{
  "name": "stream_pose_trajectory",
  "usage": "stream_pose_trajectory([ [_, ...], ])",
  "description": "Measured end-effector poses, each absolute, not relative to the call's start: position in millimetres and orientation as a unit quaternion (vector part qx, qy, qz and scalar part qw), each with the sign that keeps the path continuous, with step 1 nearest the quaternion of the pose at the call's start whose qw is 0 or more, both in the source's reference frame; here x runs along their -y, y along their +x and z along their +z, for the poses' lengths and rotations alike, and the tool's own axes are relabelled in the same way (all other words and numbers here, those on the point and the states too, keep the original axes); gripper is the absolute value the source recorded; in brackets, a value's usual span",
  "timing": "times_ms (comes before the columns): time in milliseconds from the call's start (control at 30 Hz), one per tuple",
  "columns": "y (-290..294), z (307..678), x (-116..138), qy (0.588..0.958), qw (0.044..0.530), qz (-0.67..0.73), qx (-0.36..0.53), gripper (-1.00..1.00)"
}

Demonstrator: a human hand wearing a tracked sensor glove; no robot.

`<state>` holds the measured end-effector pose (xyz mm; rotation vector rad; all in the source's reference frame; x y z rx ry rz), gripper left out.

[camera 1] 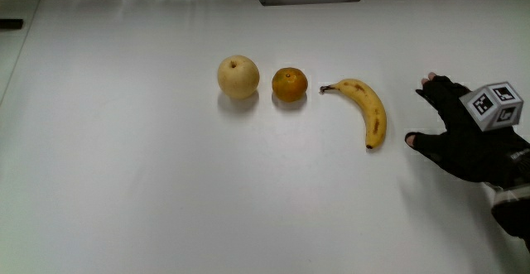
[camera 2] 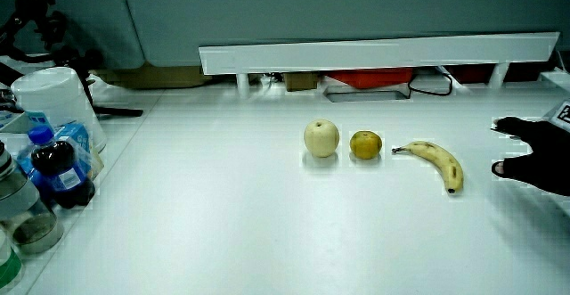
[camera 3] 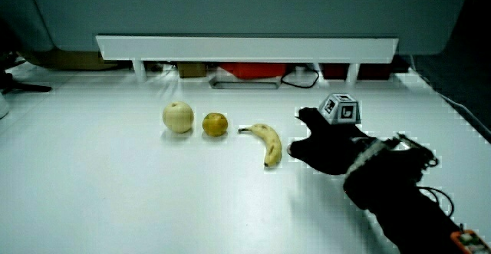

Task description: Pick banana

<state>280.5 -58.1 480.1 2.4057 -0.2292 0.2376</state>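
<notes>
Bright, even light falls from overhead, whitening the table (camera 1: 124,183) with streaky glare near the partition (camera 2: 356,10). Soft, faint shadows sit under the apple (camera 1: 238,77), orange (camera 1: 290,84) and banana (camera 1: 368,108). In both side views the scene looks dimmer, cooler, with jagged dark outlines.

One banana (camera 1: 367,108), one orange (camera 1: 290,84), one pale apple (camera 1: 238,77); one gloved hand (camera 1: 464,133).

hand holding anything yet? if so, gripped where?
Nothing held. The hand is open beside the banana, apart from it; the banana lies on the table.
</notes>
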Motion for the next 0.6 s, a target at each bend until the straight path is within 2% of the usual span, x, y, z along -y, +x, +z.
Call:
stream_pose_trajectory([
  [33,280.8,485.1,61.4,0.935,0.333,0.077,0.093,0.00],
  [167,266.1,487.2,73.0,0.912,0.383,0.131,0.063,0.00],
  [300,251.3,493.0,82.6,0.911,0.387,0.126,0.063,0.00],
  [367,241.8,489.3,85.3,0.930,0.350,0.090,0.068,0.00],
  [600,222.2,504.0,93.9,0.921,0.373,0.093,0.062,0.00],
])
